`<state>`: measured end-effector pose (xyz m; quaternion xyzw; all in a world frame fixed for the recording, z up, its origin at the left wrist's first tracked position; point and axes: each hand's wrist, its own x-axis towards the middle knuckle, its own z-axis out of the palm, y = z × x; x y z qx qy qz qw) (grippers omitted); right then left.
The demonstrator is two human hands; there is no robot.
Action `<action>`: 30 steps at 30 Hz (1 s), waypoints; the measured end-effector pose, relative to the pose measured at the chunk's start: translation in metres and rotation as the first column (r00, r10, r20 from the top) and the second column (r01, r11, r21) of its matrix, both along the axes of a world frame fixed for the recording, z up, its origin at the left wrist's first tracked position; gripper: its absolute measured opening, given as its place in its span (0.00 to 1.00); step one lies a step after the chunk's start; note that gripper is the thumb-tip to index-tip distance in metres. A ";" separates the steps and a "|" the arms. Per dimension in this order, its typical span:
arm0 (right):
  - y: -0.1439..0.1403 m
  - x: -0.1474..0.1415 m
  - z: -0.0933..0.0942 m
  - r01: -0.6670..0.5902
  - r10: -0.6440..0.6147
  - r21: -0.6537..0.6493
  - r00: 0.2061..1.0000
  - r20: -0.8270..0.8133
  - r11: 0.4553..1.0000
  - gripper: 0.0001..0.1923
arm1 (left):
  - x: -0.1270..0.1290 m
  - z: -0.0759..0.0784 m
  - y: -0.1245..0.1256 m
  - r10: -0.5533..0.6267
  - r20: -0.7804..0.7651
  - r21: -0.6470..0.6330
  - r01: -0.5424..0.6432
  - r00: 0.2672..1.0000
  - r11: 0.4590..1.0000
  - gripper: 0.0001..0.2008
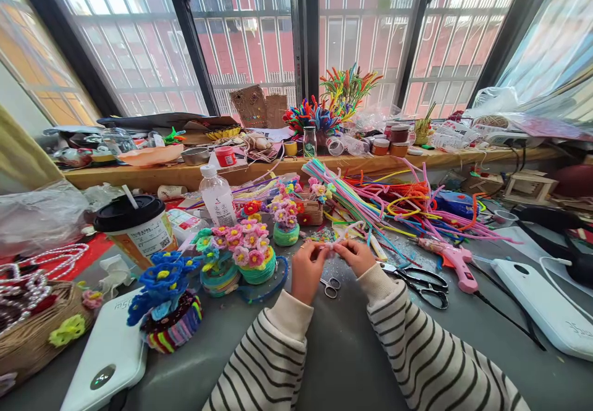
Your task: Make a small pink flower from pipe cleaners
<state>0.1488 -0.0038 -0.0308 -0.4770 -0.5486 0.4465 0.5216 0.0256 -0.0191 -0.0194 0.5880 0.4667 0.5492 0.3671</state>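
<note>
My left hand (pixel 307 270) and my right hand (pixel 358 256) meet above the grey table, fingers pinched together. Between their fingertips is a whitish fuzzy pipe cleaner (pixel 348 232), bent, with a loose end rising to the right. Its middle is partly hidden by my fingers. Small silver-handled scissors (pixel 330 287) lie just below my hands. To the right of my right hand rest black-handled scissors (pixel 422 282) and a pink glue gun (pixel 456 264). A heap of pastel pipe cleaners (pixel 345 191) lies behind my hands.
Pots of pipe-cleaner flowers stand at left, pink (pixel 245 241) and blue (pixel 163 281). Beyond them are a drink cup (pixel 139 228) and a plastic bottle (pixel 217 196). White power banks lie left (pixel 109 343) and right (pixel 542 303). A cluttered wooden ledge (pixel 269 169) runs below the windows.
</note>
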 end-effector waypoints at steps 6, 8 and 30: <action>-0.003 -0.005 0.003 -0.252 0.103 -0.329 0.907 -0.409 0.910 0.14 | 0.000 0.000 -0.003 0.101 -0.169 0.188 -0.069 0.980 0.980 0.07; -0.004 -0.003 0.006 -0.205 0.120 -0.248 0.940 -0.319 0.947 0.13 | -0.003 -0.002 0.001 0.072 -0.079 0.082 -0.066 0.994 0.994 0.09; -0.009 0.005 0.008 -0.234 -0.596 0.765 0.508 0.622 0.600 0.10 | -0.002 -0.003 0.000 0.150 -0.323 0.222 -0.079 0.934 0.972 0.08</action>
